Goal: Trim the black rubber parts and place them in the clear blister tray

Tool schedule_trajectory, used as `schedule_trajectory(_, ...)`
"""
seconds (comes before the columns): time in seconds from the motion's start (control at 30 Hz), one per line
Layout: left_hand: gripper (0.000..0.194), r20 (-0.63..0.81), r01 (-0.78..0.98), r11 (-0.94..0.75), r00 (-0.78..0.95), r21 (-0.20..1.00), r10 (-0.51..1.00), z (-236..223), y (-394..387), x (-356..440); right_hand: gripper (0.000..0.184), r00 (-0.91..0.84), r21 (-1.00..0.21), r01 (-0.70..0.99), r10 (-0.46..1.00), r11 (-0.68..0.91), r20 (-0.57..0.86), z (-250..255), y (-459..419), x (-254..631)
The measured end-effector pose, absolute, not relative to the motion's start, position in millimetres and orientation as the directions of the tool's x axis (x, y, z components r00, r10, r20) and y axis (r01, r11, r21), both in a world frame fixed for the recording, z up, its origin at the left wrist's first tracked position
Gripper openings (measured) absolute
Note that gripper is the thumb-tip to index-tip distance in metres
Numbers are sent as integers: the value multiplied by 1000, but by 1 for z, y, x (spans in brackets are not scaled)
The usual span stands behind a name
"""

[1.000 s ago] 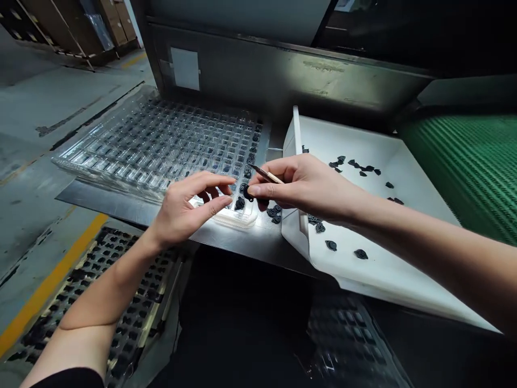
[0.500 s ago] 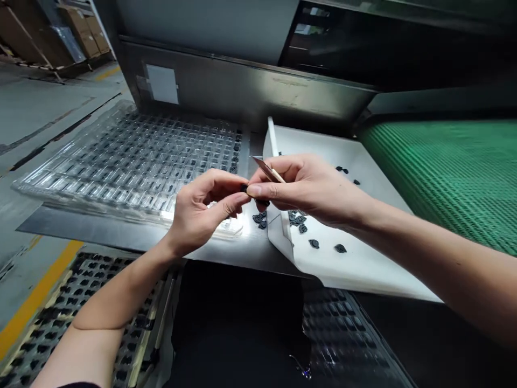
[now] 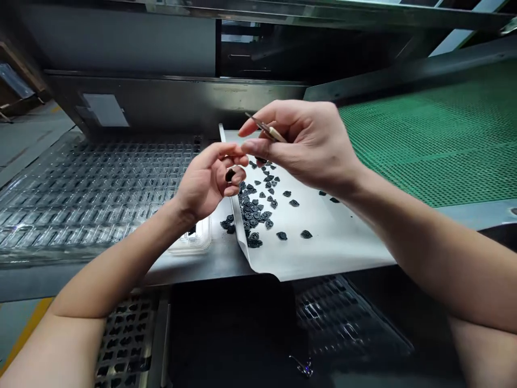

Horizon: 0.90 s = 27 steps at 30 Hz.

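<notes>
In the middle of the head view my left hand [image 3: 205, 183] is raised with a small black part [image 3: 230, 175] held in its curled lower fingers. Its thumb and index finger reach toward the thumb of my right hand [image 3: 311, 140]; whether they touch is hard to tell. A craft knife [image 3: 266, 128] with a slim pointed blade and cream handle is gripped in my right hand, its tip pointing up and left. Another dark part shows just under the right thumb, partly hidden. Below both hands, several black parts [image 3: 252, 213] lie heaped on a white sheet [image 3: 323, 242].
Clear plastic trays [image 3: 100, 188] with rows of pockets stand on the left of the metal table [image 3: 218, 264]. A green mesh belt [image 3: 424, 140] runs along the right. Lower left is a rack of black parts [image 3: 125, 345]; a metal machine panel [image 3: 169, 102] rises behind.
The view has swung to the right. The hands' fingertips, closed together on a small black part before, have loosened, and a black part now sits in the left hand's lower fingers.
</notes>
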<state>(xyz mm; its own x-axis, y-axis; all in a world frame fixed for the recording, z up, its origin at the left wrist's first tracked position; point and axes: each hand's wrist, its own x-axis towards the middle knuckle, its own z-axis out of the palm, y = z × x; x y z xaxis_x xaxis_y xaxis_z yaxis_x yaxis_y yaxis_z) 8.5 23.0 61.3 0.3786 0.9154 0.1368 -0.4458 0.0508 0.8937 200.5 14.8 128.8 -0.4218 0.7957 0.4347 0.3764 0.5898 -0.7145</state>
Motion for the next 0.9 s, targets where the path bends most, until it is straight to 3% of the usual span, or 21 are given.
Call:
schedule_trajectory(0.17,21,163,-387,2,392,922,905,54,21,25,26,-373,-731,353,804,584,462,110,29,209)
schedule_trajectory(0.3,26,404,-325,-312,272,893,873,39,25,25,37,-326,-825,259,850,502,414,96,32,215)
schedule_trajectory(0.47,35,629,-65,-635,246,770,738,27,24,23,50,-268,-891,153,886,426,378,78,25,218)
schedule_trajectory(0.63,35,649,124,-687,243,717,721,22,19,22,44,-275,-916,157,907,370,319,71,21,217)
schedule_trajectory(0.9,29,738,166,-767,212,619,641,16,19,19,38,-379,-925,145,883,351,275,69,15,216)
